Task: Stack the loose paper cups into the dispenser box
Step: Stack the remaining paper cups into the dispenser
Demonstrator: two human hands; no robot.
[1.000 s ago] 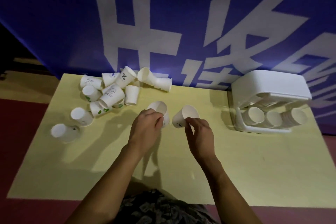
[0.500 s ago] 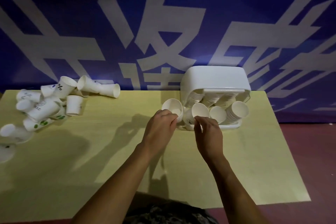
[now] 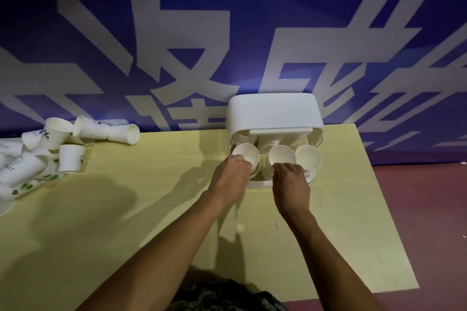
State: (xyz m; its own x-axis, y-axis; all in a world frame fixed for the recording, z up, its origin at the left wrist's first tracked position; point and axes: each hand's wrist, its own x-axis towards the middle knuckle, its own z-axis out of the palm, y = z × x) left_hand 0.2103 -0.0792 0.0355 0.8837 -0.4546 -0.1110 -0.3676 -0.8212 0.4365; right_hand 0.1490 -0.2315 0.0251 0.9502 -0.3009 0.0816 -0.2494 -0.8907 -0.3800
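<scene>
A white dispenser box (image 3: 274, 111) stands at the back of the yellow table (image 3: 151, 209), with stacks of paper cups lying in its open front. My left hand (image 3: 231, 174) grips a white paper cup (image 3: 246, 155) at the box's left stack. My right hand (image 3: 290, 184) pinches a second cup (image 3: 281, 156) by its rim at the middle stack. A third stack's cup mouth (image 3: 308, 159) shows on the right. A heap of loose cups (image 3: 38, 151) lies at the table's far left.
A blue banner (image 3: 227, 33) with large white characters hangs right behind the table. The table's right edge runs beside a dark red floor (image 3: 424, 209). Patterned clothing (image 3: 227, 295) shows at the bottom between my forearms.
Both hands have carried their cups rightward from the table's middle to the dispenser box's front. The view has followed, so the loose heap now sits at the far left.
</scene>
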